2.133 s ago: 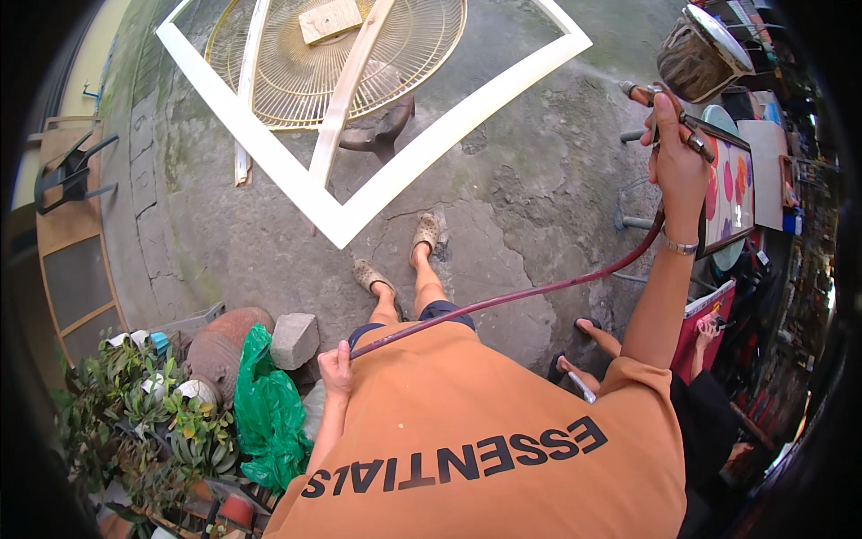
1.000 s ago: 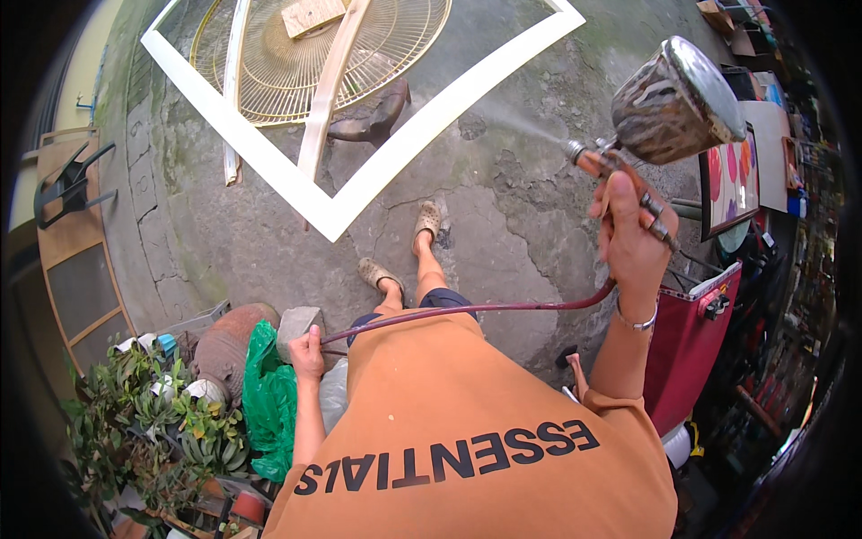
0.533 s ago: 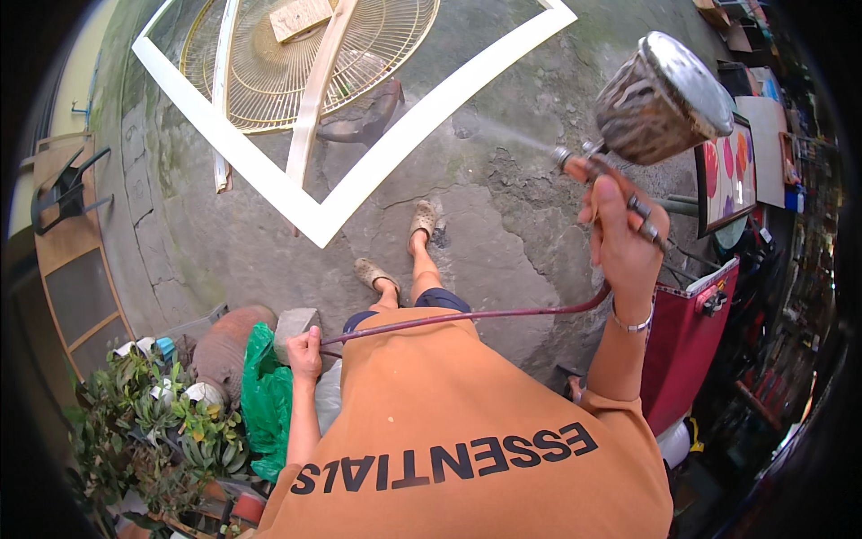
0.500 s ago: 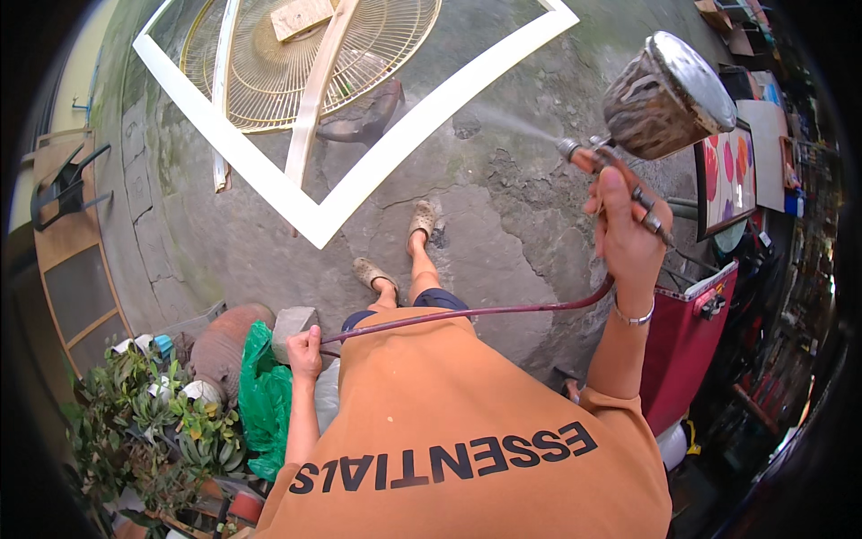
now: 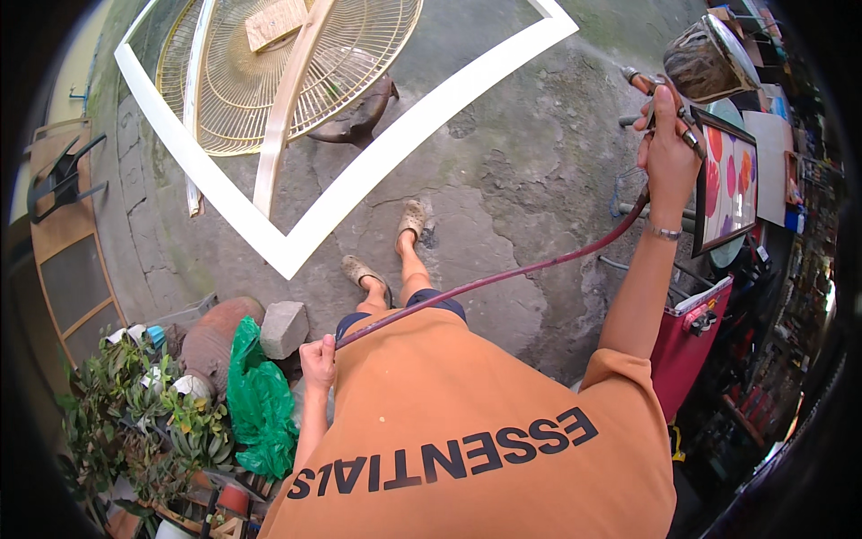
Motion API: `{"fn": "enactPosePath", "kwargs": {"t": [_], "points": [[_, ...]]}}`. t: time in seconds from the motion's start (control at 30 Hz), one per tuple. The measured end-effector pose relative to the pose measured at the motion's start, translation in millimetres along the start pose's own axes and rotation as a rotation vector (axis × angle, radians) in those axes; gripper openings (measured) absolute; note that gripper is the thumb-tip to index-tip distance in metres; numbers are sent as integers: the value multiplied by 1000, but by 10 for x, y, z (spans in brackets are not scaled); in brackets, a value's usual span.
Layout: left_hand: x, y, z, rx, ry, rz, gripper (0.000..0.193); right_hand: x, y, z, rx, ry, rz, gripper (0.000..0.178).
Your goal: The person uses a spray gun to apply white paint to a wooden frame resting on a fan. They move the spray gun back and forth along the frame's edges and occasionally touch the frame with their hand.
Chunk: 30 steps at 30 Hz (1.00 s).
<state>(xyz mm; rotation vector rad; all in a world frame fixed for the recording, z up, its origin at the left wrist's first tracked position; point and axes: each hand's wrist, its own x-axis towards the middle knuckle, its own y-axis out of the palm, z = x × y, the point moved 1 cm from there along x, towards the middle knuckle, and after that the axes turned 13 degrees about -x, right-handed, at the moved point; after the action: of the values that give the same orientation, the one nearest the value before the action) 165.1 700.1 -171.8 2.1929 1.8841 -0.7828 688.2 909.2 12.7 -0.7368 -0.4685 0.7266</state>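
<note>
My right hand [image 5: 672, 148], raised at the upper right, is closed round a spray gun [image 5: 660, 88] with a paint-stained metal cup [image 5: 705, 63] on it. A faint mist leaves the nozzle toward the upper left, at the right corner of a white frame [image 5: 422, 117]. From the gun a dark red hose [image 5: 503, 277] runs down across my body to my left hand [image 5: 318, 361], whose fingers are wrapped round it. The frame rests on wooden strips [image 5: 285, 112] over a round wire fan guard [image 5: 238, 99]; a brown support [image 5: 359, 121] shows under it.
To the left stand potted plants [image 5: 144, 422], a green plastic bag [image 5: 256, 404], a concrete block [image 5: 284, 330] and a dark chair [image 5: 67, 178]. On the right are a framed flower picture [image 5: 725, 184] and a red box-like object [image 5: 687, 346]. The concrete floor [image 5: 503, 216] is cracked.
My right hand and the spray gun have moved up and to the right. The left hand keeps the hose and sits slightly lower. The frame appears shifted left and lower in view.
</note>
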Motion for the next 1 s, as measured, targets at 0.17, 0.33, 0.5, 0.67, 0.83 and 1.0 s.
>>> {"fn": "enactPosePath", "kwargs": {"t": [0.17, 0.33, 0.5, 0.67, 0.83, 1.0], "points": [[-59, 190, -43, -42, 15, 8, 58, 385, 26, -196, -27, -88, -160, 37], [18, 61, 57, -4, 28, -60, 59, 181, -26, -94, -6, -71, -179, 35], [67, -374, 277, 42, 40, -99, 60, -492, -119, 208, 82, 110, 54, 38], [96, -618, 258, 54, 67, -118, 62, -1108, -231, 481, 150, 103, 243, 35], [86, -731, 249, 83, 109, -112, 62, -1575, -251, 587, 218, -30, 329, 34], [89, -776, 172, 92, 126, -101, 61, -1817, -359, 709, 259, -57, 552, 30]]}}
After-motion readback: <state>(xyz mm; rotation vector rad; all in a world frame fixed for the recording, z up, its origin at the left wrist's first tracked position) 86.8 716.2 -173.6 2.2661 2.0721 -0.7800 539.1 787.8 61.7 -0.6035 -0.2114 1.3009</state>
